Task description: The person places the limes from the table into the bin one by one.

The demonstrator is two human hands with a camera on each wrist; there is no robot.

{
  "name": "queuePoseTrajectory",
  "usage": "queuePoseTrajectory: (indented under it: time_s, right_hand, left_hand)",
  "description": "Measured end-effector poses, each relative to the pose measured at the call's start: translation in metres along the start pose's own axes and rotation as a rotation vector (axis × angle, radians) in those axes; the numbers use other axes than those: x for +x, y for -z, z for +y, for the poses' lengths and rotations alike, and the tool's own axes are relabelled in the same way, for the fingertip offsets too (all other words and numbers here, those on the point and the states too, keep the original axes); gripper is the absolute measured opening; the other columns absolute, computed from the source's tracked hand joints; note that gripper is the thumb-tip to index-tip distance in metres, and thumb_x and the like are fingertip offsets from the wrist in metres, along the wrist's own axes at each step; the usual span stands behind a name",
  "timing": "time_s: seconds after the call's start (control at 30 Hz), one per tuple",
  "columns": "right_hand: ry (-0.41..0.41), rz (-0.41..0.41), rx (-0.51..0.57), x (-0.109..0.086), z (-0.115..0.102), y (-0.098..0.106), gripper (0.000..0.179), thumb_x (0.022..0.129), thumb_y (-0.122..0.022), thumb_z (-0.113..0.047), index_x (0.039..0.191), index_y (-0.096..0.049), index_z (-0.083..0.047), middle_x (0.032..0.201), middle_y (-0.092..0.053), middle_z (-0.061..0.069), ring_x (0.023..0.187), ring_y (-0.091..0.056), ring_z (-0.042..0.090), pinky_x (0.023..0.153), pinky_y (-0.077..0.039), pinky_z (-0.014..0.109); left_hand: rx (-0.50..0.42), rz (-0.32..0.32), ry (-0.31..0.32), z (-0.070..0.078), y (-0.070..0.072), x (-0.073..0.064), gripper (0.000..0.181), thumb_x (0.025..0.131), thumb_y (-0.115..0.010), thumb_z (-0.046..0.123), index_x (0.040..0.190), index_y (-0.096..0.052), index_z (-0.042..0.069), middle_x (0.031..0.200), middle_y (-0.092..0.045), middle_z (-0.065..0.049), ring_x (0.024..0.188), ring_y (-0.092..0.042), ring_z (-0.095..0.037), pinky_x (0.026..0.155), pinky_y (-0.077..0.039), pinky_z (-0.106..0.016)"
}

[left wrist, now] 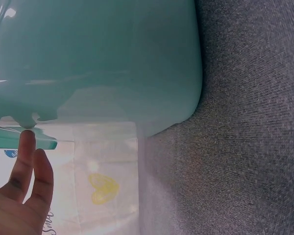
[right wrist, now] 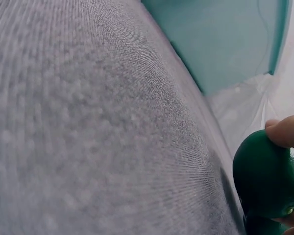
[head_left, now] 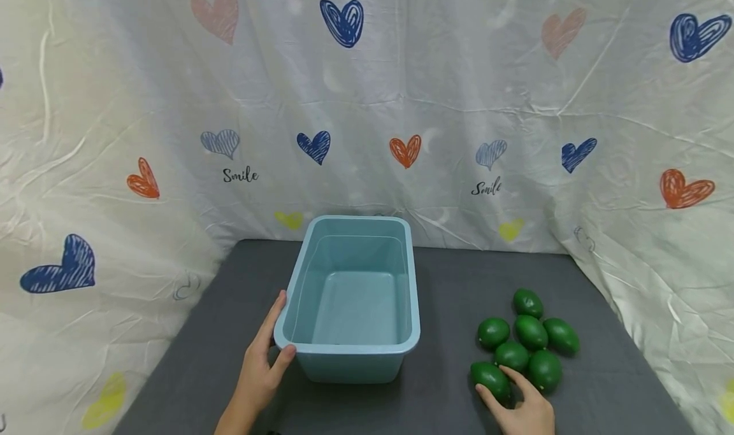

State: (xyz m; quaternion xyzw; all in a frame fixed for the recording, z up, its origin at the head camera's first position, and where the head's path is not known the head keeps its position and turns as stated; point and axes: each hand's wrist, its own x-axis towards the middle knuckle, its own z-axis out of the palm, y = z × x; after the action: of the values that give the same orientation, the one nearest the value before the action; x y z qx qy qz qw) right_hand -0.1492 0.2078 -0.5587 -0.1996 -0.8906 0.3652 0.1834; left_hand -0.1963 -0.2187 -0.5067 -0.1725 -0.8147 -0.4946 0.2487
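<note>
In the head view my left hand [head_left: 258, 374] holds the near left corner of a light blue plastic basin [head_left: 346, 349], thumb on the front rim and fingers along the left side. The left wrist view shows fingertips [left wrist: 27, 139] touching the basin [left wrist: 98, 58] beneath its rim. My right hand [head_left: 524, 409] pinches a green lime [head_left: 489, 381] between thumb and fingers, at the front left of a cluster. That lime [right wrist: 264, 176] is smooth and oval in the right wrist view, with a small pale nub; part of the hand is cut off there.
Several more limes [head_left: 530, 333] lie bunched behind and beside the held one, on the right of the dark grey table [head_left: 447, 295]. The basin's inside floor is bare. Behind the table hangs a white curtain [head_left: 367, 104] printed with hearts.
</note>
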Motion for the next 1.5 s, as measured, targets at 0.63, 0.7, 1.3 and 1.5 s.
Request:
queuePoseTrajectory:
  time_s: [0.63,0.7,1.3,1.5]
  right_hand:
    - [0.029,-0.066,0.137,0.010,-0.041,-0.009,0.064,0.080,-0.091,-0.053,0.131,-0.074,-0.019,0.046,-0.036,-0.002,0.038,-0.025,0.011,0.041,-0.034,0.035]
    - [0.057,-0.051,0.146,0.012,-0.045,-0.009,0.062,0.080,-0.091,-0.050,0.131,-0.075,-0.019,0.046,-0.036,-0.002,0.037,-0.024,0.010,0.041,-0.033,0.034]
    - [0.283,0.066,0.300,0.033,-0.084,-0.021,0.052,0.081,-0.094,-0.032,0.127,-0.077,-0.016,0.043,-0.037,-0.006,0.030,-0.022,0.000,0.034,-0.029,0.025]
    - [0.366,0.104,0.359,0.045,-0.102,-0.022,0.052,0.081,-0.094,-0.029,0.127,-0.077,-0.013,0.046,-0.049,-0.001,0.029,-0.024,-0.002,0.033,-0.026,0.023]
  left_hand:
    - [-0.016,0.010,-0.015,-0.001,-0.001,-0.001,0.086,0.094,-0.067,0.002,0.169,-0.030,0.019,0.173,-0.033,-0.009,0.152,-0.034,0.000,0.107,-0.033,-0.007]
    - [-0.021,0.012,-0.021,-0.001,-0.001,-0.001,0.085,0.094,-0.067,0.002,0.169,-0.031,0.019,0.173,-0.033,-0.008,0.153,-0.034,-0.001,0.107,-0.033,-0.008]
    - [-0.010,0.013,-0.014,0.000,0.000,-0.002,0.084,0.095,-0.068,0.004,0.169,-0.030,0.019,0.172,-0.034,-0.013,0.153,-0.033,0.001,0.108,-0.031,-0.007]
    - [0.004,0.014,-0.016,0.000,0.000,-0.001,0.085,0.095,-0.067,0.002,0.169,-0.030,0.019,0.172,-0.034,-0.010,0.152,-0.034,0.001,0.104,-0.035,-0.007]
